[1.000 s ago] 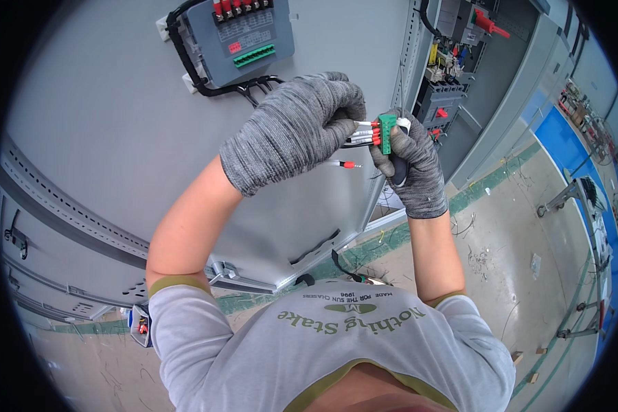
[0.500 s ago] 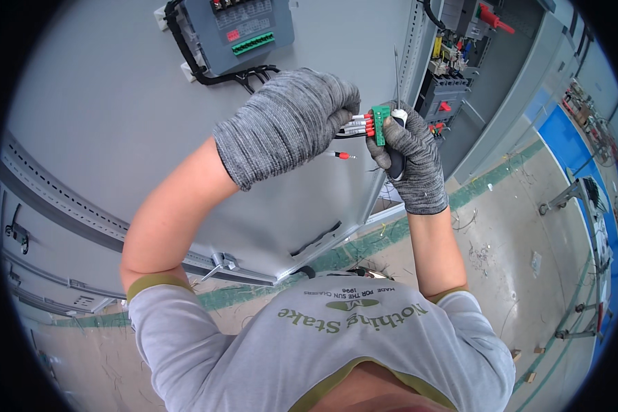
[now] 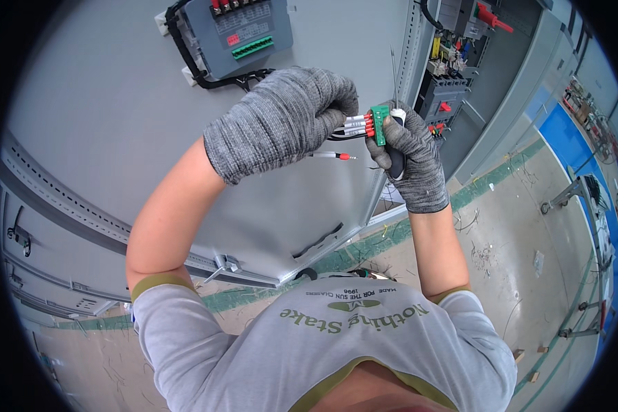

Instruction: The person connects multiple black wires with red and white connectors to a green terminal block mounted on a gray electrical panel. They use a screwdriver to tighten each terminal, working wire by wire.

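My left hand, in a grey knitted glove, is closed with its fingertips around a bunch of wires. White marker sleeves and red ends show on them, and the red ends go into a green terminal plug. My right hand, gloved alike, pinches that plug between thumb and fingers. The same hand also keeps a screwdriver with a black and white handle against the palm, its thin shaft pointing away from me. Below the bunch a loose wire with a red ferrule hangs free of the plug.
Ahead is a grey cabinet door carrying a grey device with a green terminal strip and a black cable harness. Right of it, breakers sit inside the open cabinet. A wheeled cart stands at the far right.
My left hand has drawn slightly left, away from the plug, and more of the white marker sleeves shows. My right hand with plug and screwdriver has barely moved.
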{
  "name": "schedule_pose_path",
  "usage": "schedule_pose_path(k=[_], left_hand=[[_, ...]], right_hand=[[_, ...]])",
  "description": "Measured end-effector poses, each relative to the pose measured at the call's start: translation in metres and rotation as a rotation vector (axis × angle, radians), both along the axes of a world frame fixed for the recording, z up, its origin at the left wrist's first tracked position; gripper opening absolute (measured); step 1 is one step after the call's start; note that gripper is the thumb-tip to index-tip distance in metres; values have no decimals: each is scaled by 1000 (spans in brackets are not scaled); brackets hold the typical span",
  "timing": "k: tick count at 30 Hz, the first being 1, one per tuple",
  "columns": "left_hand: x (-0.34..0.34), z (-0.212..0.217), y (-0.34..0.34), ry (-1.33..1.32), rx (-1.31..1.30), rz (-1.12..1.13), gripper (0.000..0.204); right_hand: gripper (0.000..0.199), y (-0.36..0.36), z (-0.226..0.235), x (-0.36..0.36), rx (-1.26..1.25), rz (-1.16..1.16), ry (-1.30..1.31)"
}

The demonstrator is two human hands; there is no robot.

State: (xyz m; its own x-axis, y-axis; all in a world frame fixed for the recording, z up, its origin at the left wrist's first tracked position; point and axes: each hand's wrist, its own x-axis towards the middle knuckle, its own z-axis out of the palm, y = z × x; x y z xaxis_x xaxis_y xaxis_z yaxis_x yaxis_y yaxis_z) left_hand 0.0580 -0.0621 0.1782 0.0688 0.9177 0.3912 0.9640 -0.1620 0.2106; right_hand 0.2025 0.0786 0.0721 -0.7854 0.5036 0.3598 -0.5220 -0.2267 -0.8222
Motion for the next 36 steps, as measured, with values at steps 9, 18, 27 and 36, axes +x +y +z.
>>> schedule_pose_path(k=[9,18,27,36], left_hand=[[6,-17,0,76,188,33,13],[15,-40,-1,186,394,116,14],[38,-165,-28,-519,807,-103,27],[67,-127,38,-1816,634,-400,32]], right_hand=[[27,3,3,-7,-66,160,37],[22,5,-7,-11,-101,151,73],[24,8,-10,-13,-121,133,78],[26,-1,-6,-10,-159,43,8]])
